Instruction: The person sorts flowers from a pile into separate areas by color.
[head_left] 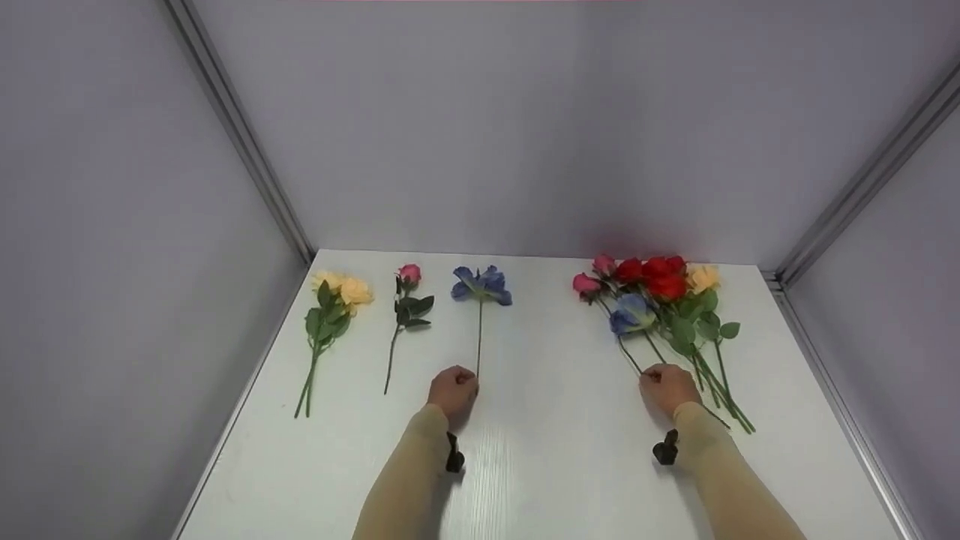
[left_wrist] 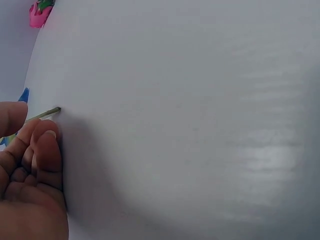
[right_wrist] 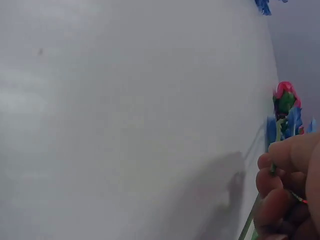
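Two hands are laid on a white table [head_left: 540, 465], each at the lower end of a flower stem. The left hand [head_left: 453, 391] is curled, and the bottom of the single blue flower [head_left: 481, 285] stem is pinched between its thumb and fingers; in the left wrist view the cut stem tip [left_wrist: 54, 112] is seen poking out just past the fingertips [left_wrist: 46, 145]. This flower is laid flat with its long axis running from 6 o'clock to 12 o'clock, bloom at 12 o'clock toward the back wall, stem end toward the person.

The right hand [head_left: 667, 387] is curled round a thin stem at the base of the mixed bunch [head_left: 660, 296]; the stem held appears to lead to the second blue flower [head_left: 631, 313], which points toward 11 o'clock. The bunch of red, pink, blue and cream blooms is fanned out beyond the hand, at 12 to 1 o'clock from it.

At 10 o'clock from the left hand, a pink rose [head_left: 409, 274] and a pair of yellow roses [head_left: 343, 289] are laid apart, blooms at 12 o'clock.
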